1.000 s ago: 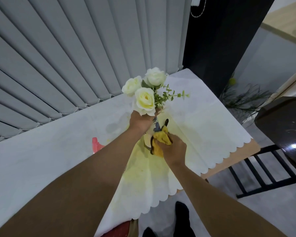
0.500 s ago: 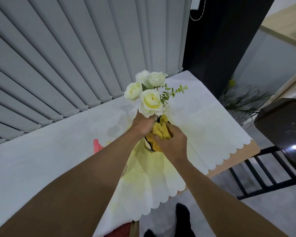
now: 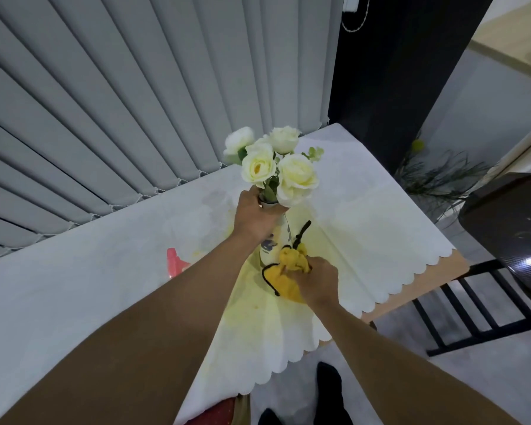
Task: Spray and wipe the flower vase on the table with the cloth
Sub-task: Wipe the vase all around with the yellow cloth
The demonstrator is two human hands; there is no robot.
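A white flower vase (image 3: 273, 244) with dark blue markings stands on the table (image 3: 365, 216), filled with cream roses (image 3: 279, 167). My left hand (image 3: 256, 214) grips the vase around its neck, just under the blooms. My right hand (image 3: 318, 279) is closed on a crumpled yellow cloth (image 3: 285, 274) with a black edge, pressed against the lower part of the vase near its base. The vase's bottom is hidden behind the cloth.
A red spray bottle top (image 3: 176, 265) shows past my left forearm. Grey vertical blinds (image 3: 120, 102) back the table. The scalloped tablecloth edge (image 3: 411, 280) is near right; a dark chair (image 3: 509, 234) and black metal frame (image 3: 472, 317) stand beyond it.
My right hand has slid the cloth down from the vase's neck to its lower body. The vase has turned or tilted, showing the roses more from above.
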